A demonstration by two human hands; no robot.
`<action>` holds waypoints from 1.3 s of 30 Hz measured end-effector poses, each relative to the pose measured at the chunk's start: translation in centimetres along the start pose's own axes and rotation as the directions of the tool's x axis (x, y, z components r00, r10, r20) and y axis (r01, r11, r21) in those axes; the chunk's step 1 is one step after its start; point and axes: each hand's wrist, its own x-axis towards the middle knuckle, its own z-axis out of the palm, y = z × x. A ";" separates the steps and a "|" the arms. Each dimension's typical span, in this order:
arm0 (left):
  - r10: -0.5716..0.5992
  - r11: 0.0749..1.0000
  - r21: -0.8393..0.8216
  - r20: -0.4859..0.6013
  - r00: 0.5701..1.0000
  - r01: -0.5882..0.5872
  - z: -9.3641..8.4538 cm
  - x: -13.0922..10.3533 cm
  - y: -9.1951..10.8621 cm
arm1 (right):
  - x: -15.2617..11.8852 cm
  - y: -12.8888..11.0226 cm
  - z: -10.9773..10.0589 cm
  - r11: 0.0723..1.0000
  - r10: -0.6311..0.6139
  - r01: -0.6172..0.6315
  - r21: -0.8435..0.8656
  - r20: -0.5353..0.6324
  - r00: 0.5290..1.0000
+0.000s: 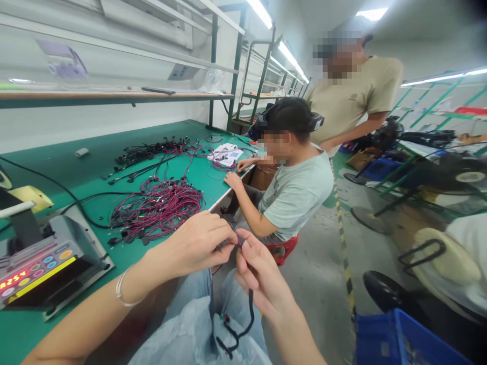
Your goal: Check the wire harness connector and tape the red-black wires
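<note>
A wire harness (250, 309) is pinched between my two hands, in front of the table edge and above my lap. Its black sleeved tail hangs below my right hand and branches near my knees. My left hand (207, 238), with a bracelet on the wrist, closes thumb and fingers on the harness's upper end. Fingertips of my right hand (261, 268) meet it there and grip the same piece. What lies exactly between the fingertips is mostly hidden. On the green table, a heap of red and black wires (163, 205) with connectors lies beyond my left hand.
At left stands a machine (41, 271) with a lit red display and coloured buttons. Black harnesses (152, 149) lie farther back. A seated person (300, 187) works at the table, another person (353, 96) stands behind. A blue crate (403, 337) sits at lower right.
</note>
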 end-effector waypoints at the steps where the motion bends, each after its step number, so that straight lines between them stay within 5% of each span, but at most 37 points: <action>1: 0.005 1.000 0.020 -0.005 1.000 -0.005 0.1 0.0 0.0 | -0.1 0.0 0.0 1.000 0.004 -0.004 -0.009 0.002 1.000; 21: -0.007 1.000 0.010 0.045 0.999 0.006 0.0 -0.1 -1.0 | 0.0 0.5 -0.1 0.997 0.043 -0.044 -0.060 -0.016 0.999; 26: -0.069 0.984 -0.160 0.064 0.996 0.079 -0.3 0.0 -1.2 | -0.1 0.1 0.1 0.999 0.048 -0.048 -0.018 -0.018 0.999; 29: -0.251 0.859 -0.451 0.041 0.967 0.242 -0.1 0.1 -1.2 | -0.2 -0.3 0.1 1.000 -0.015 0.016 0.024 -0.036 0.999; 32: -0.486 0.600 -0.702 0.061 0.872 0.384 0.7 0.8 -0.9 | -0.3 -0.3 -0.1 0.988 -0.152 0.149 -0.047 -0.073 0.986; 35: -0.519 0.399 -0.840 0.123 0.846 0.367 1.7 1.9 -0.5 | -0.2 0.1 -0.3 0.944 -0.302 0.276 -0.180 -0.139 0.943; 39: -0.527 0.341 -0.895 0.070 0.847 0.286 2.6 3.1 0.3 | 0.2 0.3 -0.6 0.913 -0.386 0.327 -0.245 -0.253 0.887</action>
